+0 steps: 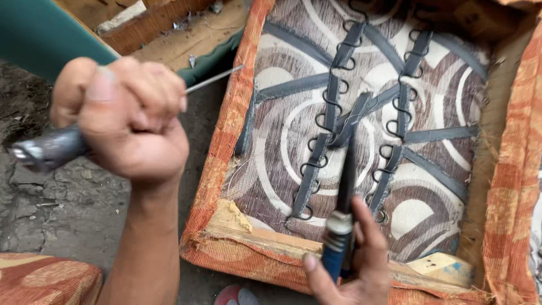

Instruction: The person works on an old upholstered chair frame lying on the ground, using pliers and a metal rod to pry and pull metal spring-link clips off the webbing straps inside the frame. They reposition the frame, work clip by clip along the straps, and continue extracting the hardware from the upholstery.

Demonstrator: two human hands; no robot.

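Two hands at work over an upturned seat frame [265,248], each clamped on a tool. Left hand [127,121] raised in a tight fist, fingers wrapped together around the grey handle of a screwdriver [48,149]; handle butt jutting out to the fist's left, thin metal shaft [214,79] poking out to its right, tip ending near the frame's orange-covered edge. Blurred somewhat. Right hand [355,265] low at the near rail, thumb and fingers closed about the blue handle of a second tool [339,237], with a pale metal collar just above the grip and a dark shaft [347,169] running up and away from the hand, over the patterned brown-and-cream fabric [282,147]. Shaft tip lying against the grey webbing straps [333,107] and the black zigzag springs [395,113] stretched across the underside. Bare, splintered wood of the rail just left of the right hand, orange upholstery [226,130] torn back there. Beyond the left hand, a green cushioned piece [34,34]. Beneath the left forearm, rough ground [62,209] and a corner of an orange cushion [39,279].
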